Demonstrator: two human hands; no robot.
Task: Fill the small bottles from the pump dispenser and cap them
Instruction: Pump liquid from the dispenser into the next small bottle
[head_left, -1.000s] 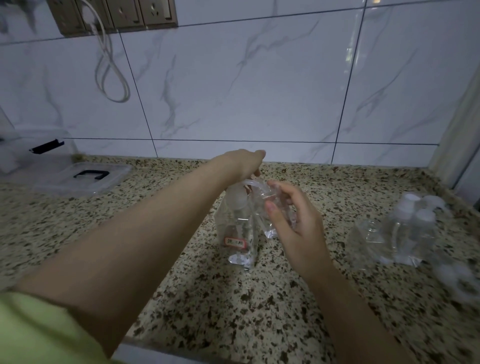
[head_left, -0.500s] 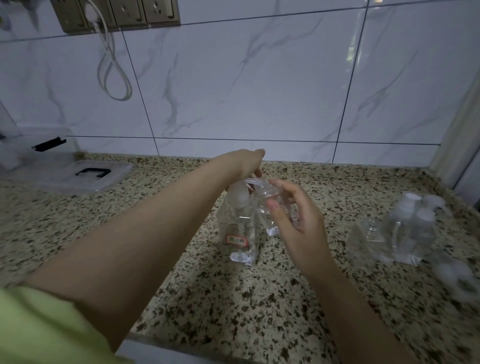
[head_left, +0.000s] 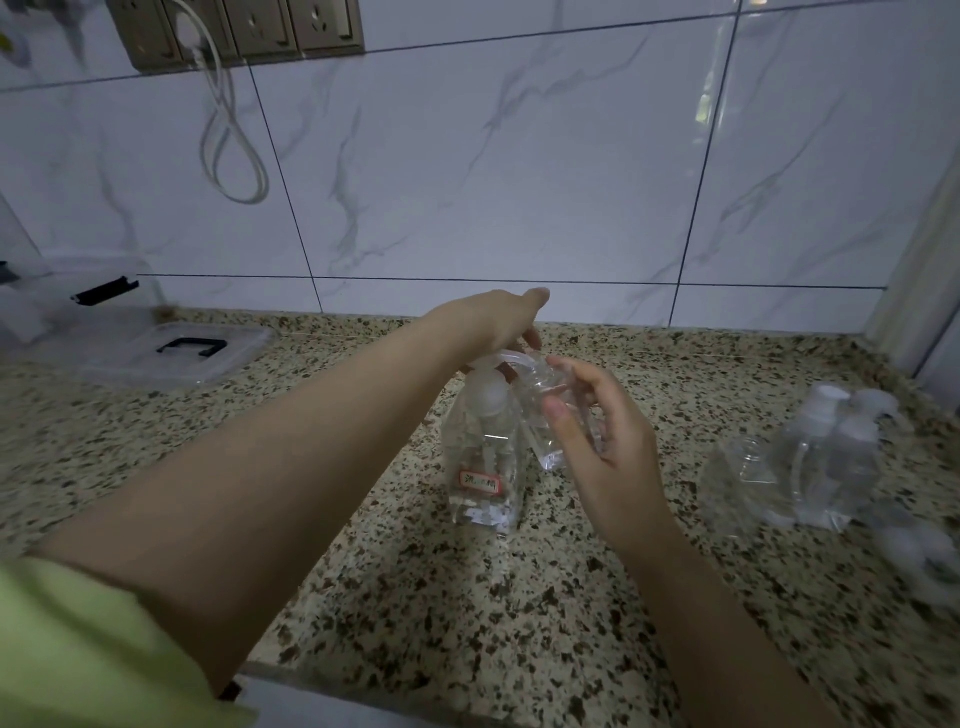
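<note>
Clear plastic pump dispenser (head_left: 485, 457) stood mid-frame; my left hand (head_left: 498, 325) pressed its head, my right hand (head_left: 597, 436) gripped a small bottle (head_left: 550, 415) under the spout. Filling seemed underway; capping comes next, I judged.

Dim indoor picture with a cool, bluish-grey cast and no strong light source in sight. A pale vertical streak of glare sits on the glossy wall tiles (head_left: 519, 171) at about one o'clock, hinting at light from the front and above. Shadows are soft and faint on the speckled countertop (head_left: 467, 613). The wide lens bends the tile lines, most at the edges. The centre is fairly sharp, but the cluster of clear bottles (head_left: 826, 457) at three o'clock is smeared and hazy, and the clear box (head_left: 130, 343) at nine o'clock is soft too. Fine grain shows in darker areas.
</note>
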